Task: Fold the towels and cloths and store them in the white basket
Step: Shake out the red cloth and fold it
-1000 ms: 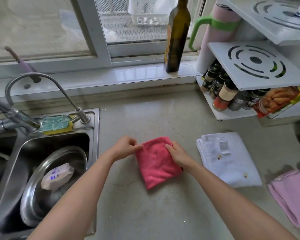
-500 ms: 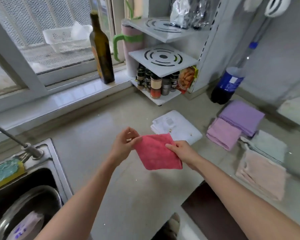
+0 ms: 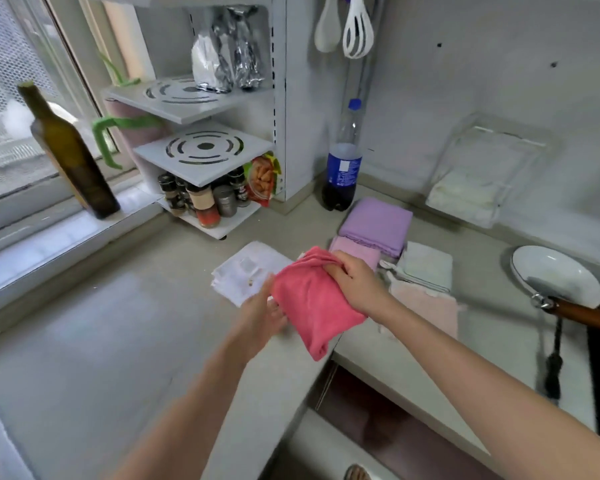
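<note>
A folded red cloth (image 3: pixel 314 303) hangs in the air above the counter's inner corner. My right hand (image 3: pixel 355 284) grips its bunched top edge. My left hand (image 3: pixel 260 315) touches its left edge from below with straight fingers. On the counter behind lie a folded white towel (image 3: pixel 245 271), a purple one (image 3: pixel 376 223), a pink one (image 3: pixel 359 252), a pale green one (image 3: pixel 426 266) and a beige one (image 3: pixel 428 306). A pale see-through basket (image 3: pixel 520 147) leans at the wall on the right, with white cloth inside.
A white spice rack (image 3: pixel 205 150) stands in the corner, with a dark oil bottle (image 3: pixel 70 154) on the sill to its left and a cola bottle (image 3: pixel 343 171) to its right. A white pan (image 3: pixel 555 275) with a wooden handle sits at the far right. The counter edge (image 3: pixel 329 351) drops to the floor.
The view has swung right from the sink to the corner with the stacked towels. The red cloth left the counter and travelled right; my right hand now bunches its top and my left has dropped to its edge.
</note>
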